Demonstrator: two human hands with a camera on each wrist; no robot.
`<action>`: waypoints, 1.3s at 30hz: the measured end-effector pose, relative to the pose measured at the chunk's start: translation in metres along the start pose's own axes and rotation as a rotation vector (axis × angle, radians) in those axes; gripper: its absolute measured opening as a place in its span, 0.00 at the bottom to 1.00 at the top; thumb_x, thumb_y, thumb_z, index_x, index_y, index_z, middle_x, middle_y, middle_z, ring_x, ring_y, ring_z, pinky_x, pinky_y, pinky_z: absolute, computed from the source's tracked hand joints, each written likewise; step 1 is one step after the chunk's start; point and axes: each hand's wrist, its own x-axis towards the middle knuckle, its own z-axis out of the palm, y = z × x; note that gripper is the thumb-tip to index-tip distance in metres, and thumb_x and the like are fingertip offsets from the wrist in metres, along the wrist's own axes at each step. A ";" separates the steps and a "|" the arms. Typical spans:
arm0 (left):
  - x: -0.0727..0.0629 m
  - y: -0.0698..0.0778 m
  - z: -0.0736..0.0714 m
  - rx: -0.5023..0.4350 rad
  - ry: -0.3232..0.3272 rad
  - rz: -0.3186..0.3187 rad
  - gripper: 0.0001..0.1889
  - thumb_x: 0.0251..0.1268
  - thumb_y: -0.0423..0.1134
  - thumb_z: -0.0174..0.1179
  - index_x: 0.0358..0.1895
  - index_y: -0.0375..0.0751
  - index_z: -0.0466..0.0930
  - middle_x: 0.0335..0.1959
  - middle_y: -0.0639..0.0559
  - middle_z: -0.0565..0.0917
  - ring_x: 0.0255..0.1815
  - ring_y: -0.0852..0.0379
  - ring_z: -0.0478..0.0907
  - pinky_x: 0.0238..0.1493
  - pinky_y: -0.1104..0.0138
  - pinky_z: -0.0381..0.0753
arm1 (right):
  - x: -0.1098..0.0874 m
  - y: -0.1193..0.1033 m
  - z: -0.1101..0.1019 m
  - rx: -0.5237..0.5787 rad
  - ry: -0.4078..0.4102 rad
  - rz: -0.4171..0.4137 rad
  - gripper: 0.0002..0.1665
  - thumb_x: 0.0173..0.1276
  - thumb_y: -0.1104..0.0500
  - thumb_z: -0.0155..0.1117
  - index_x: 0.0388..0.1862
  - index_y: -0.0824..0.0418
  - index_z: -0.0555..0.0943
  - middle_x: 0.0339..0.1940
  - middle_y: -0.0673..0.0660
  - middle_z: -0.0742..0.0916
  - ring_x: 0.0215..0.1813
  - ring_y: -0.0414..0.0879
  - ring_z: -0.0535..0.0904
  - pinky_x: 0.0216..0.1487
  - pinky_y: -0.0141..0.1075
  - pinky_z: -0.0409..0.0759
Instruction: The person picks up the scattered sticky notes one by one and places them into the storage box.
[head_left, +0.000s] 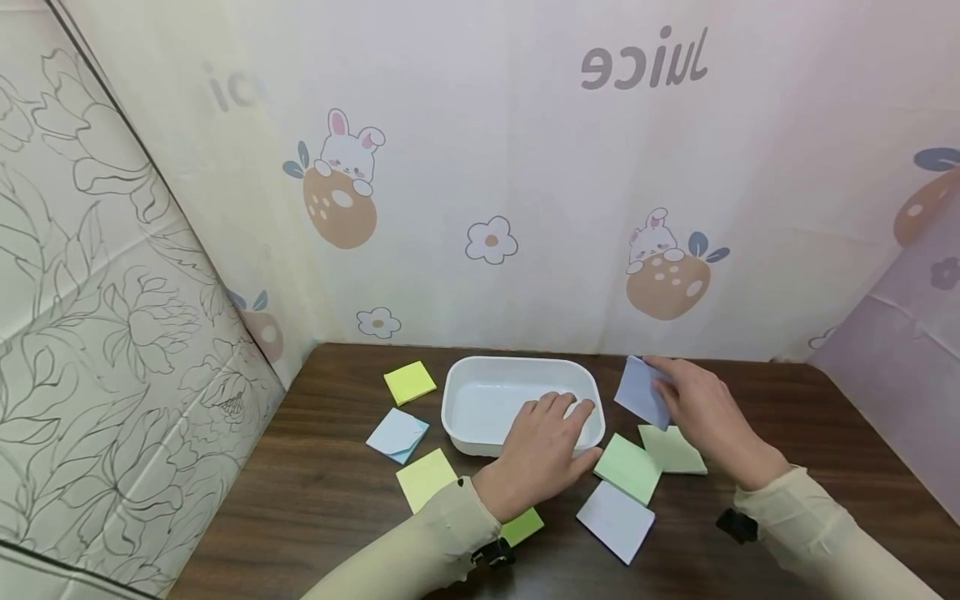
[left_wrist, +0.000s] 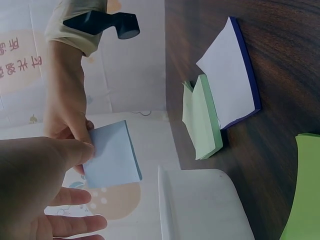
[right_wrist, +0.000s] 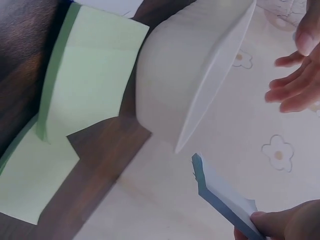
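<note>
My right hand pinches a pale blue sticky note pad by its edge, thumb on one face, and holds it up beside the right end of a white plastic basin. Over that basin hovers my left hand, fingers loosely extended and nothing in its grasp. In the left wrist view, the blue pad appears beyond the left thumb; whether they touch I cannot tell. Below the right hand lie a pale green pad, a mint green pad overlapping it, and a lavender pad.
Left of the basin are a bright yellow pad, a light blue pad and a pale yellow pad. A green pad is partly hidden by the left forearm. Printed curtains stand behind the dark wooden table.
</note>
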 end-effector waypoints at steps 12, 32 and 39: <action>-0.001 -0.004 0.000 -0.010 0.009 -0.009 0.29 0.67 0.64 0.60 0.64 0.53 0.75 0.55 0.54 0.83 0.58 0.56 0.80 0.50 0.62 0.81 | -0.002 -0.016 -0.004 0.015 0.044 -0.048 0.22 0.66 0.72 0.65 0.60 0.67 0.81 0.48 0.70 0.87 0.43 0.60 0.85 0.35 0.51 0.81; -0.005 -0.011 0.003 -0.015 0.003 -0.021 0.30 0.66 0.64 0.61 0.64 0.52 0.75 0.55 0.54 0.83 0.57 0.55 0.80 0.50 0.62 0.80 | -0.006 -0.031 0.003 0.004 -0.007 -0.060 0.23 0.66 0.72 0.66 0.60 0.65 0.81 0.43 0.64 0.88 0.39 0.51 0.82 0.35 0.45 0.79; -0.006 -0.014 0.005 -0.023 0.001 -0.025 0.29 0.66 0.63 0.61 0.64 0.51 0.75 0.55 0.54 0.83 0.57 0.55 0.80 0.51 0.61 0.80 | -0.005 -0.036 0.007 0.003 -0.001 -0.081 0.22 0.66 0.72 0.65 0.60 0.66 0.81 0.44 0.63 0.89 0.40 0.52 0.83 0.37 0.47 0.80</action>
